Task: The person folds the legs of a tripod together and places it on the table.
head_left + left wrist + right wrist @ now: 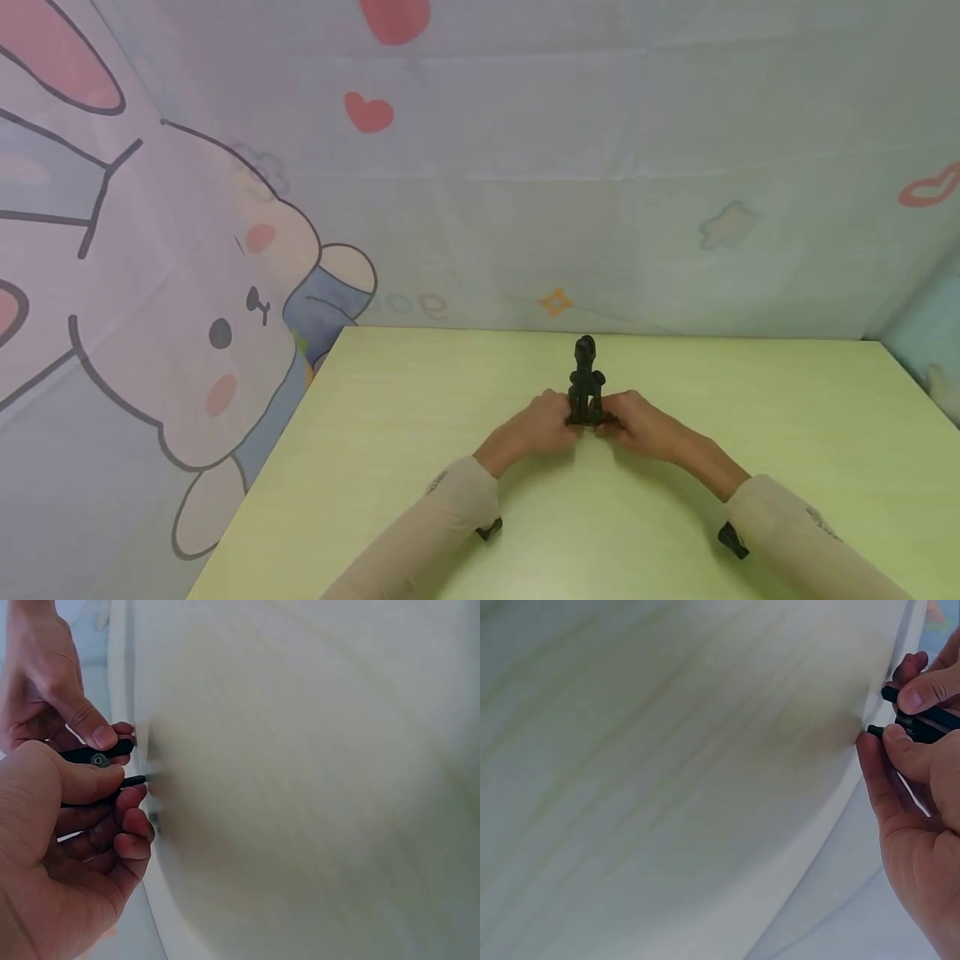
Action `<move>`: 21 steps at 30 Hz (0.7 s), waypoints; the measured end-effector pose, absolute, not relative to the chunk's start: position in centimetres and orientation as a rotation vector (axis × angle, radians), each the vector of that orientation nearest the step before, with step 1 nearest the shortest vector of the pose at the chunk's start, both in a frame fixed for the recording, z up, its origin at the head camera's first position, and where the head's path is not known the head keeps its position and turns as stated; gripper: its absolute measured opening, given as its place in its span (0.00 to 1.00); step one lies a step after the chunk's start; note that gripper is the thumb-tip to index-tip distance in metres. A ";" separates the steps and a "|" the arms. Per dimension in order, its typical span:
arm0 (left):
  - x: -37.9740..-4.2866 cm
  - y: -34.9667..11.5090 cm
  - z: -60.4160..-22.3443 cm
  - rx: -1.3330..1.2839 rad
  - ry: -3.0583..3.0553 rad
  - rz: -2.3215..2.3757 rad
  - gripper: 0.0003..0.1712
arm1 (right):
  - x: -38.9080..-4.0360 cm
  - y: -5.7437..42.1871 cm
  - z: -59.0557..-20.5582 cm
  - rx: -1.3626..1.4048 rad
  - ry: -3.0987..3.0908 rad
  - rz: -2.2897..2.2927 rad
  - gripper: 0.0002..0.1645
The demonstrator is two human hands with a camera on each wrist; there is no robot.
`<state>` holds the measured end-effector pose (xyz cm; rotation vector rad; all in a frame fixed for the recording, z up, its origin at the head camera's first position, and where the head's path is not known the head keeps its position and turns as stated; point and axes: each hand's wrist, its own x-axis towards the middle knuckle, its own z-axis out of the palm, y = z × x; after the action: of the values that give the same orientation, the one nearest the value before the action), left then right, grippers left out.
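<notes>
A small black stand that looks like a mini tripod [586,377] is upright near the back of the table, with a rounded head, side knobs and legs below. My left hand [546,423] grips its lower left part, and my right hand [636,423] pinches its lower right part. Seen from the left wrist, the thumb and fingers of the left hand [82,825] hold one dark leg, while the other hand's thumb presses a second leg [120,747]. In the right wrist view the right hand [922,802] pinches a leg tip [875,730]. Fingers hide much of the base.
The pale yellow-green table [420,383] extends to both sides and in front of the hands. Behind it hangs a printed cloth backdrop [510,167], with a large cartoon rabbit [202,292] on the left. Small black pieces [732,542] show under both sleeves.
</notes>
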<state>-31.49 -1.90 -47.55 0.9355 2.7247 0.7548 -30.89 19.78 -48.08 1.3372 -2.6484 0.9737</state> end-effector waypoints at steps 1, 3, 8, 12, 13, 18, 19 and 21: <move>-31.5 -1.9 -47.5 0.934 2.720 0.759 0.13 | -30.9 19.8 -48.1 1.338 -2.649 0.976 0.09; -31.6 -1.9 -47.5 0.927 2.710 0.756 0.13 | -30.9 19.8 -48.2 1.332 -2.651 0.977 0.09; -31.7 -1.9 -47.5 0.921 2.702 0.733 0.12 | -30.9 19.6 -48.4 1.335 -2.652 0.987 0.10; -31.8 -2.0 -47.5 0.923 2.697 0.723 0.13 | -30.8 19.5 -48.5 1.324 -2.673 0.993 0.10; -31.7 -2.0 -47.5 0.917 2.699 0.718 0.13 | -30.8 19.5 -48.5 1.317 -2.682 0.992 0.10; -31.6 -1.9 -47.5 0.888 2.730 0.684 0.17 | -31.0 19.7 -48.4 1.299 -2.712 0.984 0.09; -31.5 -1.9 -47.5 0.882 2.739 0.675 0.18 | -31.1 19.7 -48.3 1.299 -2.708 0.991 0.09; -31.5 -1.8 -47.4 0.878 2.747 0.671 0.18 | -31.2 19.9 -48.4 1.290 -2.699 1.020 0.10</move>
<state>-31.52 -1.82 -47.43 0.8783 2.7470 0.6715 -31.16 19.88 -48.39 1.2897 -2.6987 1.0204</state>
